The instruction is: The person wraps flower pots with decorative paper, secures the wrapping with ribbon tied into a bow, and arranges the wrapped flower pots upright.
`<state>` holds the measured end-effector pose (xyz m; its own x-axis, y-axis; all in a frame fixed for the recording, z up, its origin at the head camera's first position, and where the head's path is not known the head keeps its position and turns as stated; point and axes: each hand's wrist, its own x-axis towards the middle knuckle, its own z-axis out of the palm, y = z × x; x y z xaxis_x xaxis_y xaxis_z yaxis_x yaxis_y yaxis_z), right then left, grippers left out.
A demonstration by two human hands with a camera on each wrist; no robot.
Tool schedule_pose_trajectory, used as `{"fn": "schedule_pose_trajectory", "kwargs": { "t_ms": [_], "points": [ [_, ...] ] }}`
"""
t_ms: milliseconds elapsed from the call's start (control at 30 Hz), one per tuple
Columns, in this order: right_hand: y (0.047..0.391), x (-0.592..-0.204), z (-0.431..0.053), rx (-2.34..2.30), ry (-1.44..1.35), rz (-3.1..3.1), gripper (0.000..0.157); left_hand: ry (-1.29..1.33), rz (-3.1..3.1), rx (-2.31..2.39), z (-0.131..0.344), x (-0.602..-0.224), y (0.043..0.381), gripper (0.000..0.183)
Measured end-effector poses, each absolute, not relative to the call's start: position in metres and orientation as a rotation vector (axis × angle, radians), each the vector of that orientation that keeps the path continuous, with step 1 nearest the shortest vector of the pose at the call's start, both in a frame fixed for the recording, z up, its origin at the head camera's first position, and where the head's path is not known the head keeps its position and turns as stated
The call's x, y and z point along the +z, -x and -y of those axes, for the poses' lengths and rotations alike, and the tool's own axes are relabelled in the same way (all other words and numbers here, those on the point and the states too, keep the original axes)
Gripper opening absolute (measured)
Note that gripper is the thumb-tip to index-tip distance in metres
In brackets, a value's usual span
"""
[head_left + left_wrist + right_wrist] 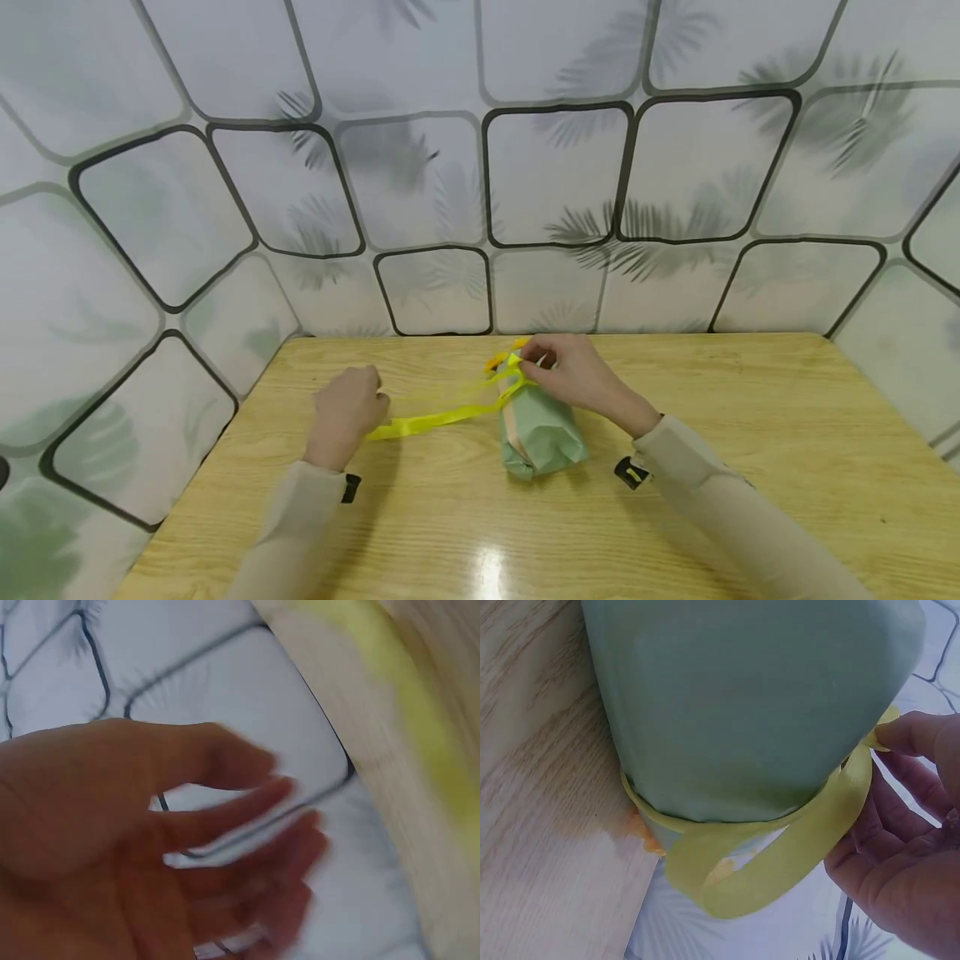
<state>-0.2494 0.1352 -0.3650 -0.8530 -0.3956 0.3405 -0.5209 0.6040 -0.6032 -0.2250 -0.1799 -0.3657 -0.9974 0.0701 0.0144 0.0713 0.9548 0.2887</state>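
A green paper-wrapped bundle (542,433) lies on the table, its narrow end pointing to the wall, with orange-yellow petal-like bits (496,362) showing there. Yellow ribbon (780,874) circles that narrow end and forms a loop. Thumb and fingertips of my right hand (573,375) pinch the ribbon against the bundle's side. A long ribbon tail (435,421) stretches left across the table to just below my left hand (348,412). In the left wrist view, the fingers of that hand are loosely bent with nothing between them, and the blurred ribbon passes beyond the fingertips.
The light wood table (712,500) runs up to a patterned cloth wall (555,175) at the back and sides. Cuffs of both sleeves carry small dark wrist devices (632,472). A bright reflection shines on the table's near part.
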Motion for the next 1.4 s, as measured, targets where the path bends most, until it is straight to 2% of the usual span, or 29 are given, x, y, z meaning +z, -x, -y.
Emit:
{"fn": "schedule_pose_trajectory", "kwargs": {
  "t_ms": [33, 100, 167, 300, 533, 800, 900, 1000, 1100, 1167, 1267, 1400],
  "points": [
    [0.250, -0.366, -0.135, 1.081, -0.767, 2.653, 0.009, 0.201, 3.071, -0.522, 0.172, -0.366, 0.227, 0.015],
    [0.251, -0.367, -0.135, 1.074, -0.770, 2.650, 0.009, 0.421, 3.004, -0.697, 0.153, -0.367, 0.231, 0.030],
    [0.252, -0.368, -0.134, 1.079, -0.772, 2.650, 0.009, 0.628, 2.945, -0.868, 0.133, -0.371, 0.236, 0.037],
    [0.253, -0.367, -0.133, 1.088, -0.777, 2.650, 0.009, 0.856, 2.868, -1.013, 0.105, -0.379, 0.242, 0.038],
    [0.255, -0.369, -0.134, 1.080, -0.815, 2.652, 0.008, 0.832, 2.873, -0.990, 0.096, -0.386, 0.243, 0.020],
    [0.256, -0.367, -0.137, 1.071, -0.791, 2.709, 0.008, 0.681, 3.000, -0.910, 0.127, -0.376, 0.240, 0.014],
    [0.255, -0.366, -0.137, 1.043, -0.790, 2.712, 0.007, 0.776, 3.100, -0.966, 0.140, -0.370, 0.238, 0.013],
    [0.254, -0.364, -0.137, 1.017, -0.778, 2.718, 0.007, 1.015, 3.169, -1.143, 0.145, -0.367, 0.236, 0.013],
    [0.254, -0.363, -0.137, 1.004, -0.771, 2.727, 0.007, 1.247, 3.210, -1.325, 0.138, -0.368, 0.233, 0.012],
    [0.254, -0.363, -0.138, 1.001, -0.772, 2.730, 0.007, 1.342, 3.250, -1.290, 0.131, -0.369, 0.229, 0.012],
    [0.253, -0.362, -0.138, 1.000, -0.773, 2.734, 0.007, 1.365, 3.309, -1.025, 0.122, -0.368, 0.227, 0.010],
    [0.253, -0.362, -0.138, 0.999, -0.768, 2.752, 0.008, 1.233, 3.263, -0.819, 0.114, -0.366, 0.230, 0.007]
  ]
}}
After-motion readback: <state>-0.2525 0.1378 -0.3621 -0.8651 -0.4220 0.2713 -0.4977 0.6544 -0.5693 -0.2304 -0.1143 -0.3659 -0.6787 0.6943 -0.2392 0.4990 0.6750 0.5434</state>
